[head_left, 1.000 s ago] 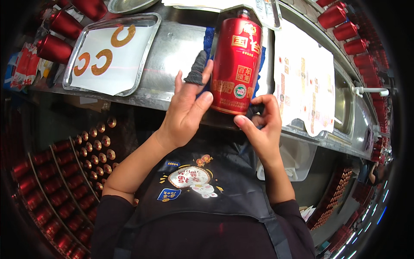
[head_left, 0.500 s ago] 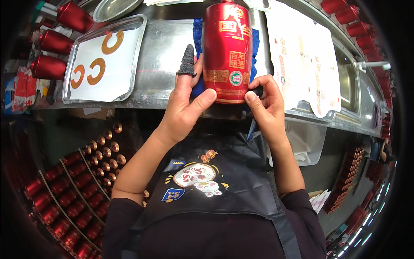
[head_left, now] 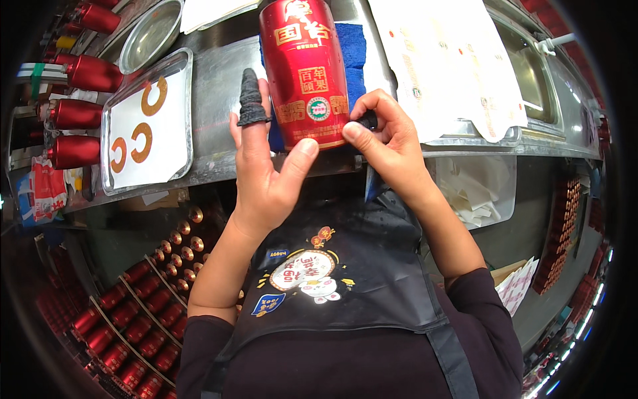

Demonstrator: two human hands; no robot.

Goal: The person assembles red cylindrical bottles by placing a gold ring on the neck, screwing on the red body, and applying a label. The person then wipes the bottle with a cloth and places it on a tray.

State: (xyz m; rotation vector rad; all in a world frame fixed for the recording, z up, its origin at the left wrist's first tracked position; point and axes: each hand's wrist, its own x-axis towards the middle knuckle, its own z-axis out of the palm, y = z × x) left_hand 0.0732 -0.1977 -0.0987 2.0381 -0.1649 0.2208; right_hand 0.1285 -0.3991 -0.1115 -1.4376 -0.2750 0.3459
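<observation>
At the counter's far left, red bottles (head_left: 78, 151) lay on their sides, necks pointing outward, with a red-and-white bag (head_left: 48, 189) just below them. A metal bowl (head_left: 151, 36) sat near the rear, above the rear edge of a metal tray (head_left: 189, 143). The tray's near edge ran close to the front edge of the steel counter (head_left: 218, 90); its white sheet (head_left: 159, 133) carried three gold C-shaped pieces (head_left: 141, 142). Below the front edge, rows of red bottles (head_left: 136, 326) filled the floor at left.

A strip of steel between the tray and the blue cloth (head_left: 353, 60) gave the left hand (head_left: 262, 179) its room. That hand was spread loosely, apart from the other, its dark-covered forefinger pointing up beside the left flank of the large red bottle (head_left: 302, 73), its thumb at the base. The bottle lay over the cloth — base toward the person, close to the counter's front edge. The right hand (head_left: 395, 149) bent its thumb and dark-covered finger at the base's right corner; I couldn't tell how firmly.

Rightward, printed sheets (head_left: 442, 60) reached almost to the front edge — a narrow gap separated them from the cloth. Beneath that edge stood a clear bin (head_left: 503, 193) holding white paper. At the counter's right sat a basin (head_left: 525, 60) and a white tap (head_left: 557, 43).
</observation>
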